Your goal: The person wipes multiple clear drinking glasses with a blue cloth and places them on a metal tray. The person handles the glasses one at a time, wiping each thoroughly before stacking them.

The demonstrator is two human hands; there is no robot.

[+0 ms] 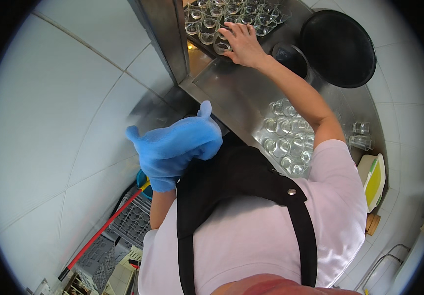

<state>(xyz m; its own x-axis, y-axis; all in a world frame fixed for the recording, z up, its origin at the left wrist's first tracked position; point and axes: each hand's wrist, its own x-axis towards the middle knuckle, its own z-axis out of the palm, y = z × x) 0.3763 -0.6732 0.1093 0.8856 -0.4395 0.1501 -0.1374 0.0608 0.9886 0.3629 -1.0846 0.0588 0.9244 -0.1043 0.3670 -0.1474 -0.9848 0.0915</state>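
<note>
My right hand [243, 44] reaches to the near corner of a group of drinking glasses [232, 9] standing close together on a dark tray; its spread fingers are around the rim of one clear glass [222, 45]. Whether the fingers grip that glass, I cannot tell. A blue cloth [178, 142] covers my left hand completely and hangs in folds before the black apron, so the fingers are hidden. Under my right arm, more clear glasses [282, 142] stand in a cluster on the stainless steel counter [230, 90].
A round black tray [338, 48] leans at the back beside a large clear container [291, 61]. Small glasses [361, 142] and a white and green tub [374, 182] line the tiled wall. A metal post [167, 40] borders the counter; a red pole [105, 228] and grey racks [132, 217] stand low left.
</note>
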